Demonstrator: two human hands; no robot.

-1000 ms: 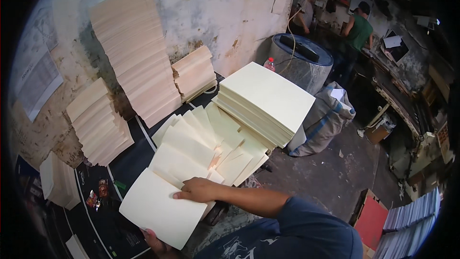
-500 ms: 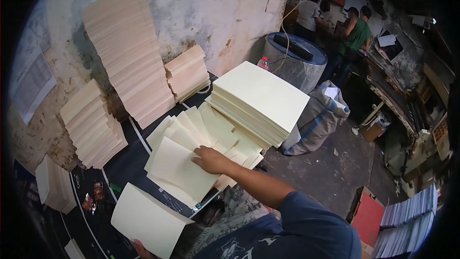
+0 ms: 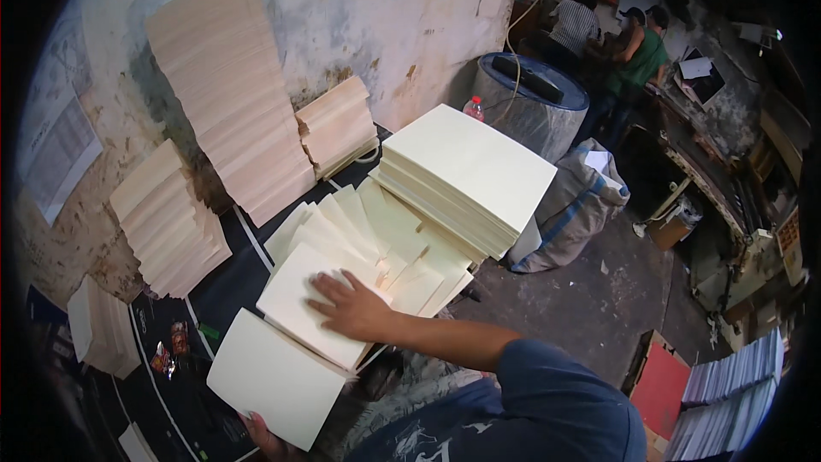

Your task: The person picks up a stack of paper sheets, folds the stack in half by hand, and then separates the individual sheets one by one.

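Observation:
My right hand [image 3: 351,306] lies with fingers spread on the top of fanned cream paper sheets [image 3: 291,278]. At the lower edge my left hand [image 3: 263,435] grips the near edge of a cream sheet or thin stack [image 3: 275,376]; most of that hand is hidden. The held paper's far edge meets the near edge of the fanned sheets. Beyond my right hand stands a tall, neat stack of cream sheets [image 3: 470,171], with several loose overlapping sheets at its foot.
Tall piles of paper [image 3: 231,90] lean against the stained wall. A dark table [image 3: 224,269] carries the paper and small wrappers [image 3: 180,338]. On the right are a grey sack [image 3: 581,205], a blue-topped drum [image 3: 530,120] and a red box [image 3: 658,389]. Several people [image 3: 637,64] stand far back.
My right hand has shifted slightly left and its fingers have spread flat on the sheets. The paper in my left hand has moved up and right, against the fanned sheets.

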